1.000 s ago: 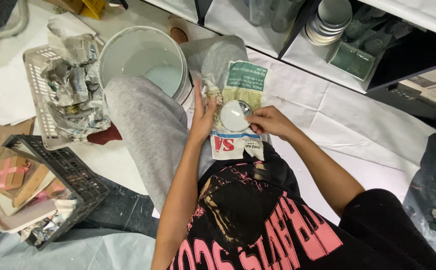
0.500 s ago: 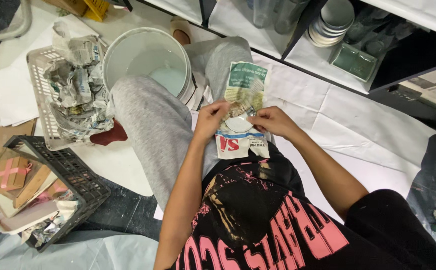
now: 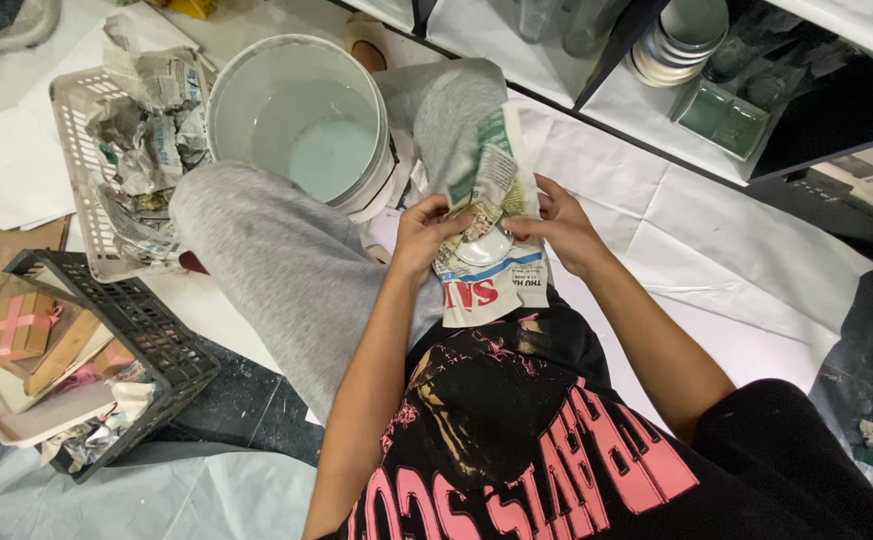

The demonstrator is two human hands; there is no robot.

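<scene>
A newspaper sheet [image 3: 492,215] is gripped by the left hand [image 3: 425,235] and right hand [image 3: 557,228], folded around a small white dish [image 3: 485,247].

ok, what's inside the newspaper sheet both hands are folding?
A small round white dish lies on the newspaper sheet, between the left hand and right hand. Folded paper and fingers hide its upper rim.

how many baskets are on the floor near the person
2. A white basket full of crumpled newspaper sits beside the white bucket. A black basket holding wrapped boxes lies at lower left. Others may be out of frame.
</scene>
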